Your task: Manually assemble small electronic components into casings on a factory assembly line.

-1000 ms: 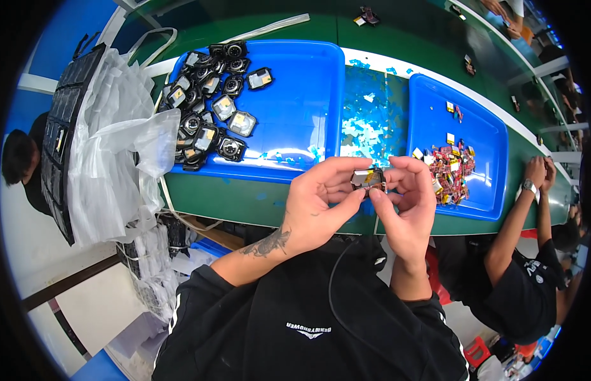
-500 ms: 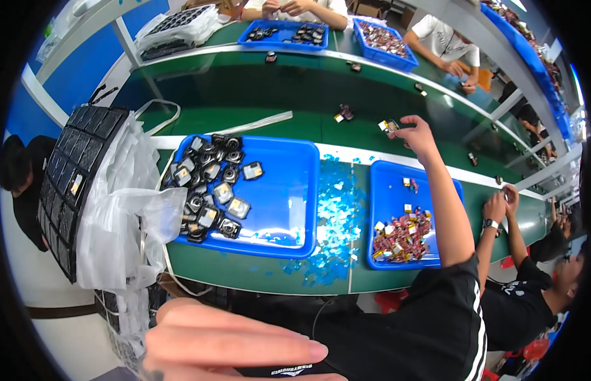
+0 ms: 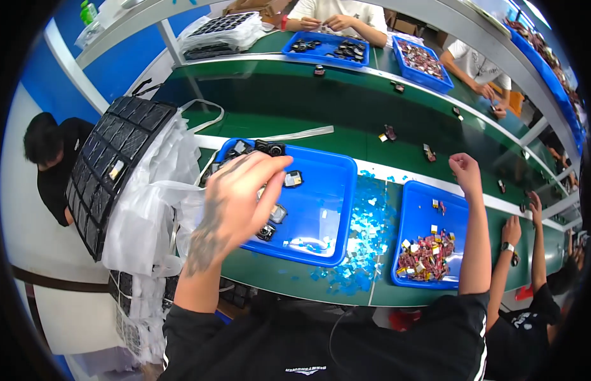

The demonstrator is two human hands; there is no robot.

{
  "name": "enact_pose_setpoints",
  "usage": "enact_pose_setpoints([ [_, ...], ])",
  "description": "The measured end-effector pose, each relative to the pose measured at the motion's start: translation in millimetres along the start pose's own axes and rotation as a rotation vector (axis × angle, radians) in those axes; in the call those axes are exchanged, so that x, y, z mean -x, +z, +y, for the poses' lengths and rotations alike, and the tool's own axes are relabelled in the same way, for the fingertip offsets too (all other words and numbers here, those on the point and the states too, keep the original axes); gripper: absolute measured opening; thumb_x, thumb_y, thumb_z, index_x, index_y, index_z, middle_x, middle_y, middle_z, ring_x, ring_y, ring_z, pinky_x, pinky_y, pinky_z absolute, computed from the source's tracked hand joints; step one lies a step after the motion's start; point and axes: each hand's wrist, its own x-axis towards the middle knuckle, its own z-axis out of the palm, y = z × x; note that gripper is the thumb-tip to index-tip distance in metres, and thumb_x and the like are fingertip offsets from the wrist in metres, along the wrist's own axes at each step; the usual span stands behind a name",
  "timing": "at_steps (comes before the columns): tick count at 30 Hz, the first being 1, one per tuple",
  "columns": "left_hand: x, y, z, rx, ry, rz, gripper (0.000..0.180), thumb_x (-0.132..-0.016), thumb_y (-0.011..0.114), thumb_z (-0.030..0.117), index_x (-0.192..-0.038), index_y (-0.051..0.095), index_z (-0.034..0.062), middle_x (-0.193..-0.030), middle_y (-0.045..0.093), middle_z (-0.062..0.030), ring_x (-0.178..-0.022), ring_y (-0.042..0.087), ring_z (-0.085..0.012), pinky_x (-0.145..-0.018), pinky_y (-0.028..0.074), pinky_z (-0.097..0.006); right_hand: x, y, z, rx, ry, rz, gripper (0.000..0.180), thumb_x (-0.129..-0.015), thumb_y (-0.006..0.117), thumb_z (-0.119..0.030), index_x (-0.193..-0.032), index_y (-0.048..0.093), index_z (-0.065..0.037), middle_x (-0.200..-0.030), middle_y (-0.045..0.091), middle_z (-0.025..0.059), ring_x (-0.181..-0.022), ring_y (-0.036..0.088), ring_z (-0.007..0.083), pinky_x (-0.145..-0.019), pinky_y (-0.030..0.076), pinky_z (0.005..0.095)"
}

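Head view: left hand [image 3: 239, 189] over left blue tray [image 3: 322, 213], among black watch-like casings [image 3: 293, 179]; fingers stretched forward, cannot tell if pinching anything. Right hand [image 3: 467, 173] over green worktop [image 3: 355, 140], beyond right blue tray [image 3: 415, 213] holding red-yellow parts [image 3: 429, 259]; fingers curled, grip unclear.

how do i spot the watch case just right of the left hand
On the green table, find the blue tray partly hidden behind the left hand. The black-rimmed watch case lies just right of that hand, the rightmost visible there.
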Motion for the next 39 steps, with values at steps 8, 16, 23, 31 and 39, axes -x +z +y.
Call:
enact_pose_setpoints([
  [8, 23, 79, -77, -0.554, 0.034, -0.472, 0.042, -0.080, 0.070, 0.013, -0.120, 0.060, 0.0055, -0.131, 0.049, -0.0176, -0.120, 0.045, -0.0344, -0.099, 0.041, -0.045, 97, -32, -19, 0.397, -0.189, -0.236, 0.021, -0.076, 0.074, -0.008, -0.096, 0.068, -0.002, -0.081, 0.070, 0.0110, -0.077, 0.068, 0.0267, -0.073, 0.054, 0.0359],
  [16, 17, 84, -74, -0.296, -0.071, -0.690, 0.041, -0.076, 0.074, 0.011, -0.112, 0.057, 0.0081, -0.116, 0.058, -0.0136, -0.113, 0.050, -0.0309, -0.097, 0.039, -0.043, 112, -1, -13, 0.381, -0.286, -0.159, 0.024, -0.077, 0.075, -0.012, -0.098, 0.069, -0.005, -0.091, 0.066, 0.0130, -0.087, 0.066, 0.0299, -0.076, 0.053, 0.0393],
  [23, 43, 103, -91, -0.257, -0.051, -0.463, 0.051, -0.084, 0.070, 0.015, -0.130, 0.050, 0.0074, -0.112, 0.060, -0.0178, -0.107, 0.057, -0.0390, -0.092, 0.046, -0.047, 106, 5, -4, 0.533, -0.383, -0.194, 0.016, -0.083, 0.068, -0.013, -0.097, 0.068, -0.005, -0.090, 0.065, 0.0136, -0.087, 0.064, 0.0329, -0.078, 0.052, 0.0416],
  [31, 34, 109, -11, 1.000, -0.751, -0.550, 0.024, -0.096, 0.058, 0.013, -0.118, 0.059, 0.0036, -0.092, 0.066, -0.0081, -0.077, 0.065, -0.0134, -0.063, 0.051, -0.024, 171, 13, -76, -0.290, -0.186, -0.201, 0.013, -0.097, 0.056, -0.007, -0.094, 0.064, 0.003, -0.084, 0.064, 0.0049, -0.071, 0.057, 0.0090, -0.063, 0.048, 0.0240],
  [39, 42, 118, 54, 0.921, -0.394, -0.566, 0.021, -0.090, 0.069, 0.022, -0.106, 0.070, 0.0097, -0.106, 0.059, -0.0085, -0.092, 0.059, -0.0179, -0.081, 0.051, -0.032, 223, 56, -136, -0.782, -0.070, -0.410, 0.011, -0.088, 0.066, 0.005, -0.099, 0.064, 0.006, -0.089, 0.067, 0.0079, -0.078, 0.063, 0.0105, -0.072, 0.052, 0.0216],
])
